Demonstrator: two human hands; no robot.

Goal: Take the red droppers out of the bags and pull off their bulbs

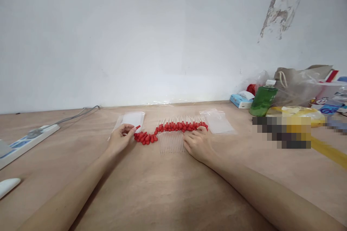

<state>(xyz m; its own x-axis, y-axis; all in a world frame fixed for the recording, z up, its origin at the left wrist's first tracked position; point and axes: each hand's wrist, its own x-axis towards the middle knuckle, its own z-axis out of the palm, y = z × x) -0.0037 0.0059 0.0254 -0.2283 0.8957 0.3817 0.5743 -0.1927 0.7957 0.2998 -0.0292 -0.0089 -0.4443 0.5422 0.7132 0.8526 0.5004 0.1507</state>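
Note:
Between the thumb and fingers of my left hand [123, 137] is a small red rubber bulb [138, 127], held just above a loose pile of similar red bulbs [146, 138]. My right hand [199, 142] lies low over the table with curled fingers, its fingertips at the right end of a row of thin clear tubes [170, 143] that look like glass droppers. What those fingertips grip is hidden. Behind the tubes runs a dense line of red bulbs [176, 126], with pale thin stems [176, 119] pointing away towards the wall.
Clear plastic bags lie at the back left [132, 118] and back right [218, 121]. A white power strip [29, 144] with a grey cable is at left. On the right stand a tissue pack [242, 100], a green bottle [263, 99] and several bags; a blurred patch covers part of that side.

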